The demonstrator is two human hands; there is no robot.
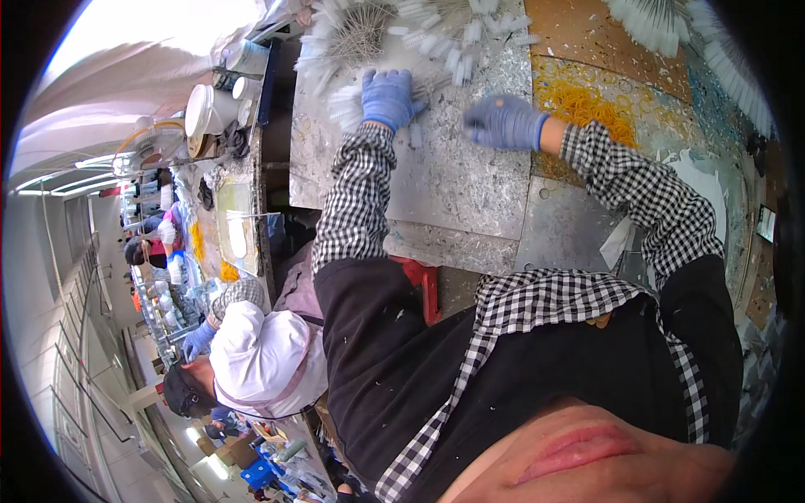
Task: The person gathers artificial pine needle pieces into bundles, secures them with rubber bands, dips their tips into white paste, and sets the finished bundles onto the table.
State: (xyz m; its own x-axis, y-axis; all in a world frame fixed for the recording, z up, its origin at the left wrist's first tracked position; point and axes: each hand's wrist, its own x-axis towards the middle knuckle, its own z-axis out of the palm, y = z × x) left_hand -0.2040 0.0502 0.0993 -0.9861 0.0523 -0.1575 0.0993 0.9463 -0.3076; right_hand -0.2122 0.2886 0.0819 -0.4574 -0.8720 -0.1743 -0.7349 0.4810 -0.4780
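Note:
Both my hands wear blue gloves and reach over a scratched metal table (453,184). My left hand (387,99) is curled over a small bundle of thin white-tipped sticks (345,107) lying on the table. My right hand (503,122) hovers to its right, slightly blurred, with the fingers curled in and nothing visible in them. Fanned heaps of the same white-tipped sticks (356,33) lie just beyond both hands. A pile of yellow rubber bands (591,105) sits right beside my right wrist.
More white-tipped sticks (662,21) fan out at the far right. White tubs (210,109) stand on the neighbouring bench to the left. A person in a white cap (260,356) works at the lower left, and other workers sit along the row behind. A red stool (423,281) shows under the table edge.

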